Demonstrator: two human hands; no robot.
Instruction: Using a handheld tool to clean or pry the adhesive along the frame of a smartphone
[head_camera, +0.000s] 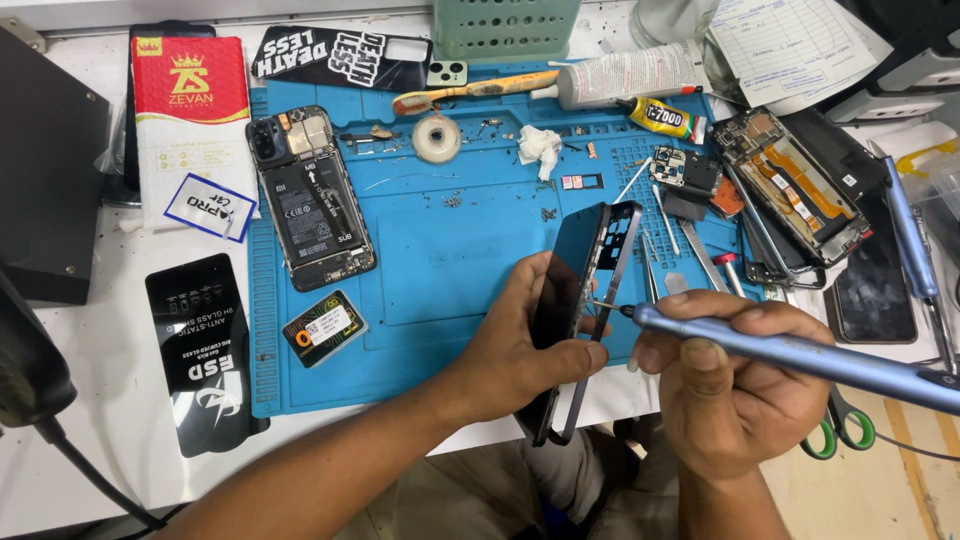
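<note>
My left hand is closed around a phone frame, thumb across its dark face, holding it on edge and tilted above the front edge of the blue mat. My right hand is wrapped tight round a blue-grey driver; its thin tip touches the frame's inner edge just beside my left thumb.

Packages and labels, fast: red-topped white pouch at far left, a small white card with blue border lying tilted on its lower end. Black rectangular packet with white print sits left of the mat, near the table edge. Black case with white lettering at the top, beside a green basket. Small black-and-orange packet with white sticker on the mat's lower left. Opened phone, back off, lies on the mat's left side. White tube and yellow-labelled glue tube at top right, printed paper form beyond them. Second stripped phone at right. Green-handled scissors by my right wrist.
</note>
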